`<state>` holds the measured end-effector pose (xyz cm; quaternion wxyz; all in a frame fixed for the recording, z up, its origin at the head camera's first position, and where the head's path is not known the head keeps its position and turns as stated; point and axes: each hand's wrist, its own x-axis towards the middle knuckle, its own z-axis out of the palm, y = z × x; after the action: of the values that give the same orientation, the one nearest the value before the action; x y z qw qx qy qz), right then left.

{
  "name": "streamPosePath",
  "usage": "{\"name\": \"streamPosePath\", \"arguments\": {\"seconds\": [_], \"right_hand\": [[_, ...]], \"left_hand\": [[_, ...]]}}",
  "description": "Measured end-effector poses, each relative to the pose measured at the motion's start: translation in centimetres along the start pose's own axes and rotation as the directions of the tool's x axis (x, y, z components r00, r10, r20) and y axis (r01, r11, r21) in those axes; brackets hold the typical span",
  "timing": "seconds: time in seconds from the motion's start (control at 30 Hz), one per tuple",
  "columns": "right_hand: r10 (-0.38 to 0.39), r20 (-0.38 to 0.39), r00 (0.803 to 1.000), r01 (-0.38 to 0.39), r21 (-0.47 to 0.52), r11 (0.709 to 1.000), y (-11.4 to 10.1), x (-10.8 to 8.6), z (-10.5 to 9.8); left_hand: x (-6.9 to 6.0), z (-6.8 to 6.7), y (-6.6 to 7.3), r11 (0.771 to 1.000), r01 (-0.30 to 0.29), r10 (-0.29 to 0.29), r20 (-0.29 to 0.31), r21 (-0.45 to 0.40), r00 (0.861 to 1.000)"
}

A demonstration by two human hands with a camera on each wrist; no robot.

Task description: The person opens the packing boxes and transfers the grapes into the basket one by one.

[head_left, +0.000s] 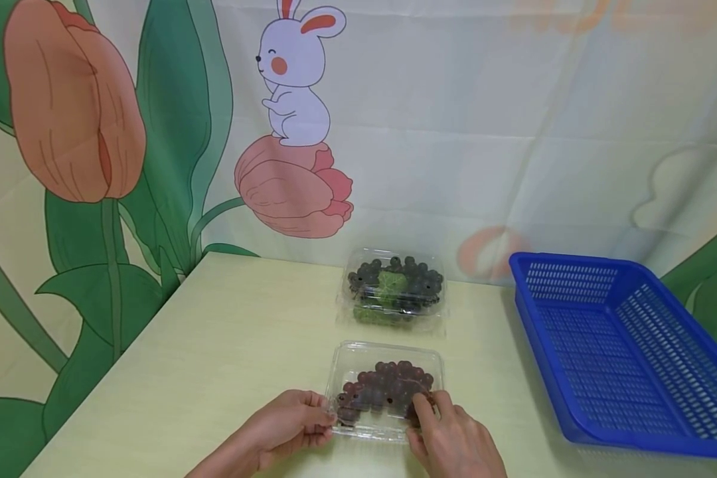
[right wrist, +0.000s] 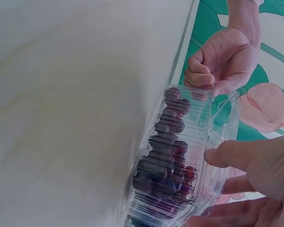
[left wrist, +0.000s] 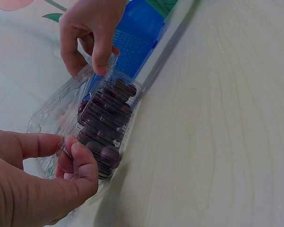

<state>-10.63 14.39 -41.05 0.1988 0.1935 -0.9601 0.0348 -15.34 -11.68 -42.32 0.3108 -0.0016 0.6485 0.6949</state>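
A clear plastic clamshell box (head_left: 373, 434) of dark red grapes (head_left: 388, 385) stands on the table near me. My left hand (head_left: 289, 425) pinches its rim at the left front corner, thumb against curled fingers (left wrist: 83, 163). At the right front, my right hand (head_left: 457, 438) grips the rim, with its thumb (right wrist: 222, 153) on the near edge and fingers over the lid. The lid (left wrist: 52, 111) lies over the base; whether it is fully latched I cannot tell. Part of the grapes is hidden behind my right fingers.
Farther back stands another clear box (head_left: 358, 257) with dark grapes and a green label (head_left: 392, 284). A blue slotted plastic basket (head_left: 603, 358) sits at the right of the pale table (head_left: 227, 345). Behind hangs a printed cloth (head_left: 430, 133) with tulips and a rabbit.
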Motion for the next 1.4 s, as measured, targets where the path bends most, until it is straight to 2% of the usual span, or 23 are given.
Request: {"name": "streamPosePath", "arguments": {"seconds": [0.23,0.6,0.83,1.17,1.4], "right_hand": [[-0.025,0.006,1.0,0.025,0.002,1.0,0.19,0.04,-0.08],[-0.018,0.04,0.999,0.018,0.005,1.0,0.1,0.25,-0.23],[-0.037,0.009,0.999,0.037,-0.003,0.999,0.1,0.31,-0.16],[-0.019,0.018,1.0,0.018,0.017,1.0,-0.06,0.47,-0.34],[-0.003,0.027,1.0,0.002,0.03,1.0,-0.3,0.53,-0.53]], "left_hand": [[0.01,0.07,0.18,1.0,0.0,0.0,0.003,-0.001,1.0],[0.11,-0.02,0.21,1.0,0.008,-0.008,-0.001,-0.006,1.0],[0.11,-0.17,0.08,1.0,0.008,-0.008,0.006,-0.003,1.0],[-0.01,-0.16,0.0,1.0,-0.011,0.011,0.007,0.003,1.0],[-0.13,-0.2,0.08,1.0,0.005,-0.005,0.02,-0.001,1.0]]}}
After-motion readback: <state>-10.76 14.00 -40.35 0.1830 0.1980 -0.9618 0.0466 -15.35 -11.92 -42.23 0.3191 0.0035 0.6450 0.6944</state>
